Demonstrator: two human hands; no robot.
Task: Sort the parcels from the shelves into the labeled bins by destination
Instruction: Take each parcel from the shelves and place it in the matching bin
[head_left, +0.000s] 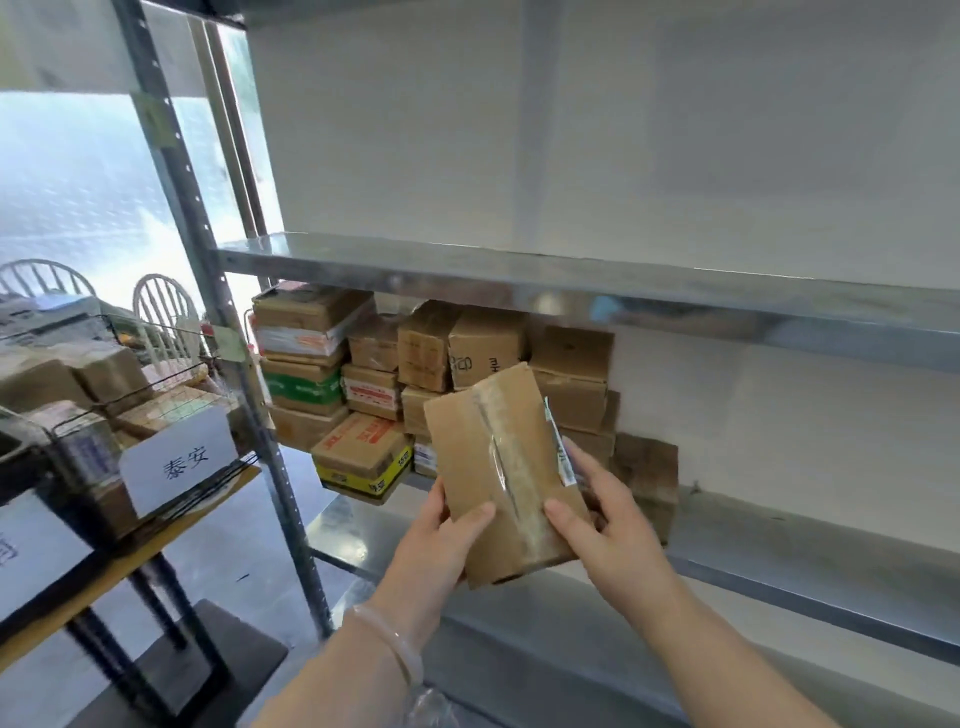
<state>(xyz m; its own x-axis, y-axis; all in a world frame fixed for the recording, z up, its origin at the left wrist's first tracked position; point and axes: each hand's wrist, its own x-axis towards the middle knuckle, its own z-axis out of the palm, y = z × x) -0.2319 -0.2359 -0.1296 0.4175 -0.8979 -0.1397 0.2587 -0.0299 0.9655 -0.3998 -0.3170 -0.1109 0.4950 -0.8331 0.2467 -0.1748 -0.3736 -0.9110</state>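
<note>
A flat brown cardboard parcel (498, 467), sealed with clear tape down its middle, is held upright in front of the shelf. My left hand (441, 540) grips its lower left edge and my right hand (602, 519) grips its lower right side, where a white label shows. Behind it, several cardboard parcels (363, 379) are stacked on the metal shelf (779, 551). At the left stands a wire bin (156, 415) with a white label card (179, 465), holding parcels.
The shelf above (571, 280) is bare metal. A grey upright post (228, 332) separates the shelving from a wooden table (130, 561) carrying the wire bins. Two white chairs (161, 306) stand by the bright window at the far left.
</note>
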